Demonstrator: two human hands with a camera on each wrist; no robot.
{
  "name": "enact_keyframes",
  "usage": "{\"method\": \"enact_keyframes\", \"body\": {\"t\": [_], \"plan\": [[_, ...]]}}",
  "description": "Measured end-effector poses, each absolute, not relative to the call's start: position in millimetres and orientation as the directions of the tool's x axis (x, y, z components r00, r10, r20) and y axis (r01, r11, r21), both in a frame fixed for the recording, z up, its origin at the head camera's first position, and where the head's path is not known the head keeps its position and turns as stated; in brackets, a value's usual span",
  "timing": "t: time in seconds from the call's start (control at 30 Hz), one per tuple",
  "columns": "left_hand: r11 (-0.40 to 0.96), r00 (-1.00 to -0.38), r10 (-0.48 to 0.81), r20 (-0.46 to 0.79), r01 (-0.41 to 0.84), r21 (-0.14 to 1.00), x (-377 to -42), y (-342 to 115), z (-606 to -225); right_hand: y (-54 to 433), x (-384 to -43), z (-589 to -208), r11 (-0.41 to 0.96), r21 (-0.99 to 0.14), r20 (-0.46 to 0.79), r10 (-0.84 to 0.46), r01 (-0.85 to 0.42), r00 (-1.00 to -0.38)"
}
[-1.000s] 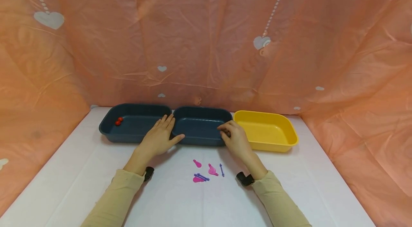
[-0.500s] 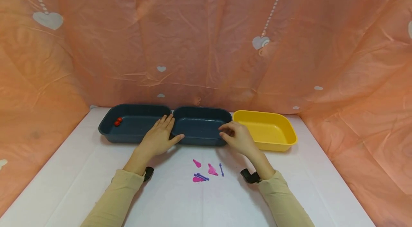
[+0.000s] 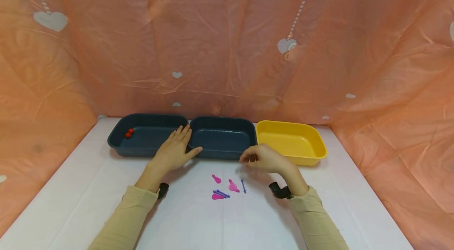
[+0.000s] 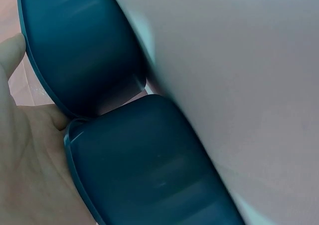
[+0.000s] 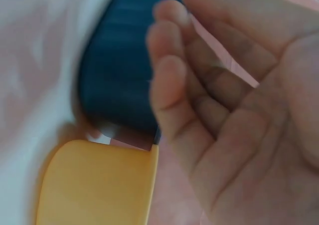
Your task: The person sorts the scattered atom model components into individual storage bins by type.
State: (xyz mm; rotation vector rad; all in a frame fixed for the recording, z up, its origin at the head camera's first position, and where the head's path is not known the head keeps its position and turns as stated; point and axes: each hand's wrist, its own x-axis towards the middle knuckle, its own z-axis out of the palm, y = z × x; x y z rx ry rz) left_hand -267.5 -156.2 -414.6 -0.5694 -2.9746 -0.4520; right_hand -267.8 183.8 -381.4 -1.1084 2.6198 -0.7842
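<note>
My left hand (image 3: 175, 150) lies flat where the left dark blue tray (image 3: 150, 139) meets the middle dark blue tray (image 3: 221, 139). Its fingers are straight over the rims and its thumb runs along the middle tray's front wall. The left wrist view shows both tray walls (image 4: 149, 170) against the palm (image 4: 25, 175). My right hand (image 3: 264, 158) hovers just in front of the middle tray's right corner. Its fingers (image 5: 169, 90) are loosely bent and nothing lies in the palm. Small pink and purple plastic pieces (image 3: 227, 189) lie on the white table below it.
A yellow tray (image 3: 294, 143) stands to the right of the middle tray, also seen in the right wrist view (image 5: 94, 185). Two red beads (image 3: 129, 133) sit in the left tray. Pink heart-patterned sheeting walls the table at the back and sides.
My right hand has drawn back from the middle tray's right rim toward me and down, now over the table. The left hand has not moved.
</note>
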Motion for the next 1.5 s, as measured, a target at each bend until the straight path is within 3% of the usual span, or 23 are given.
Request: {"method": "enact_keyframes", "body": {"t": [0.3, 1.5], "plan": [[0.886, -0.927, 0.351, 0.131, 0.374, 0.273, -268, -156, -415, 177, -268, -394, 0.555, -0.544, -0.094, -0.786, -0.629, -0.611], [0.888, -0.929, 0.348, 0.128, 0.371, 0.273, -268, -157, -416, 169, -270, -409, 0.584, -0.570, -0.182, -0.776, -0.578, -0.604]]}}
